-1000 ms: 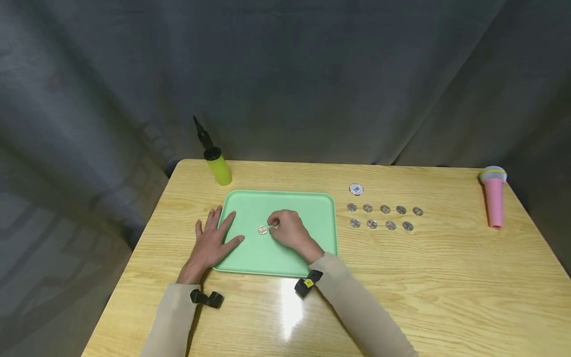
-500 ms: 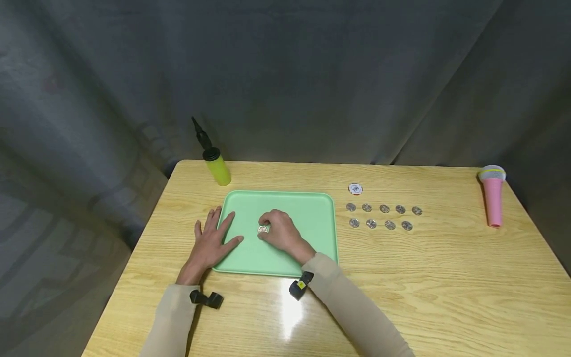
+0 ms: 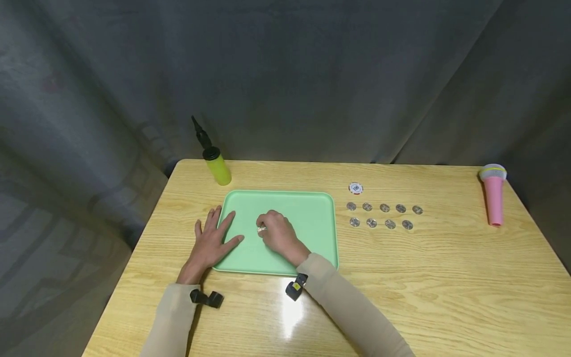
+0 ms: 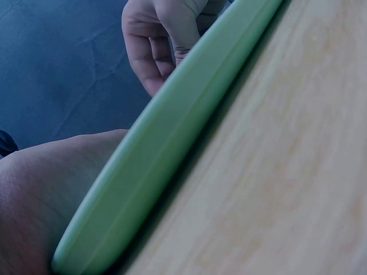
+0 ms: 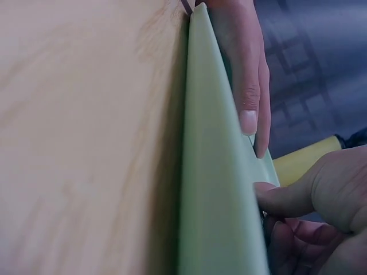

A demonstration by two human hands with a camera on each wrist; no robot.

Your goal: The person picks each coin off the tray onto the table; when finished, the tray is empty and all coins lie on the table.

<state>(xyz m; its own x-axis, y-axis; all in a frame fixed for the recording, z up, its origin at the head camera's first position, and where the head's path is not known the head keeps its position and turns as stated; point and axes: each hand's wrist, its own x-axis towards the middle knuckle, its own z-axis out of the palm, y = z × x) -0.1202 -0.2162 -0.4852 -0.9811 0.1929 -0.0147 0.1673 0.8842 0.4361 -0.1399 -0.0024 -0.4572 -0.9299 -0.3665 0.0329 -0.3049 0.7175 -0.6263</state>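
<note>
On the green tray [image 3: 308, 213] lies a silver coin [image 3: 261, 229], partly covered by fingers. My right hand [image 3: 280, 233] has thumb and curled fingers at the coin's edges, pinching it close over the tray's middle. My left hand [image 3: 210, 245] rests spread and flat across the tray's left edge, thumb and fingers straight. In the left wrist view, the right hand [image 4: 166, 28] shows bent fingers behind the tray's raised rim [image 4: 166, 137]. From the right wrist, the right thumb [image 5: 284, 197] is seen just past the rim, with the coin mostly hidden.
Right of the tray, several silver coins [image 3: 385, 208] lie in two rows, below a white poker chip [image 3: 356, 188]. A yellow-green hand pump [image 3: 218, 168] with a black nozzle stands at the back left. A pink toy microphone [image 3: 493, 201] lies at the far right of the wooden table [image 3: 446, 287].
My right hand has shifted slightly left onto the coin, and its thumb and fingers have closed in around it. My left hand has stayed in place.
</note>
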